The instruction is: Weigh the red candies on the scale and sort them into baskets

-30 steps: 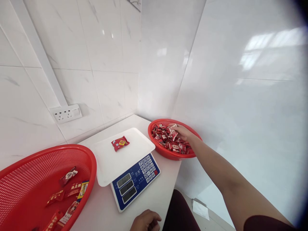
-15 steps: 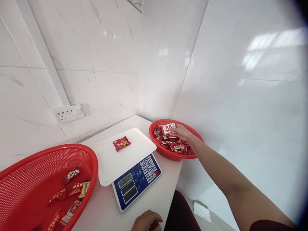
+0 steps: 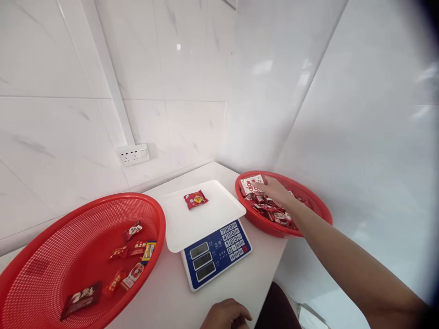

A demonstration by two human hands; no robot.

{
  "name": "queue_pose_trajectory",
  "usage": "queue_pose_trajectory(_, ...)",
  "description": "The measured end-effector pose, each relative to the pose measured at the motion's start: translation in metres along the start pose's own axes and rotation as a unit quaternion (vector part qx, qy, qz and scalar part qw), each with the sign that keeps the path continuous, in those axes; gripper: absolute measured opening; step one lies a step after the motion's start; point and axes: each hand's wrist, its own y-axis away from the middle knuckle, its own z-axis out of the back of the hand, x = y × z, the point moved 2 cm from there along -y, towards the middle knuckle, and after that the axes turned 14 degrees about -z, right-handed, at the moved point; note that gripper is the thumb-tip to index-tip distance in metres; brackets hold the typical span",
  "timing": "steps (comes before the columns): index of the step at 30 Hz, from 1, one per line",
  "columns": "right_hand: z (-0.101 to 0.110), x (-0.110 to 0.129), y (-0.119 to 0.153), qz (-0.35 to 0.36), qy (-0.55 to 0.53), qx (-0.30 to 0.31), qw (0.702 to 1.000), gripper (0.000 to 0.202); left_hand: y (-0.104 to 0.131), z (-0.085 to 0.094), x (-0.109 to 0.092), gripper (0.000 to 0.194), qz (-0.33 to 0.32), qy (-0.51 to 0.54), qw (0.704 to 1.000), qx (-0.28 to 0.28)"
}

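Observation:
My right hand [image 3: 277, 189] reaches into the red basket [image 3: 308, 235] on the right and grips a white square packet [image 3: 252, 184] with red printed characters. Beneath it lie many red-wrapped sweets [image 3: 274, 212]. A single red packet [image 3: 195, 199] with a yellow label rests on the white pan [image 3: 209, 219] of a scale. The blue scale panel [image 3: 217, 256] has a keypad and displays; the digits are too faint to read surely. At the table's front edge, below the scale, my left hand [image 3: 228, 315] is curled closed, with nothing visible in it and its lower part cut off.
A larger red basket [image 3: 159, 214] stands at the left, with several wrapped sweets [image 3: 133, 249] on its bottom. The white table [image 3: 164, 292] fits into a corner between tiled walls. A socket strip [image 3: 133, 154] is mounted on the left wall.
The view has turned left, so everything sits further right and more of the left basket shows. My right hand still grips the white packet over the sweets. The scale's packet stays put.

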Motion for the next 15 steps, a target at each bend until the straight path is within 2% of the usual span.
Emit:
queue_pose_trajectory(2,-0.025,0.008,0.004,0.016,0.025,0.048,0.998,0.025,0.0,0.002,-0.007,0.03,0.009,0.002,1.0,-0.007)
queue_pose_trajectory(4,-0.049,0.013,0.007,0.019,0.038,0.082,0.996,0.036,0.001,0.003,-0.009,0.03,0.012,0.002,1.0,-0.007)
queue_pose_trajectory(7,-0.076,0.014,0.006,0.032,0.082,0.07,0.994,0.062,0.002,0.0,-0.004,0.031,0.004,0.002,1.0,-0.008)
queue_pose_trajectory(9,-0.088,0.016,0.006,0.09,0.161,0.038,0.982,0.071,0.002,-0.002,0.002,0.03,-0.004,0.003,1.0,-0.013)
queue_pose_trajectory(11,-0.095,0.022,0.011,0.17,0.238,0.012,0.956,0.072,0.002,-0.003,0.006,0.029,-0.008,0.006,1.0,-0.014)
queue_pose_trajectory(15,-0.1,0.052,0.039,0.305,0.298,-0.03,0.904,0.073,0.002,0.001,-0.001,0.029,0.005,0.001,1.0,-0.004)
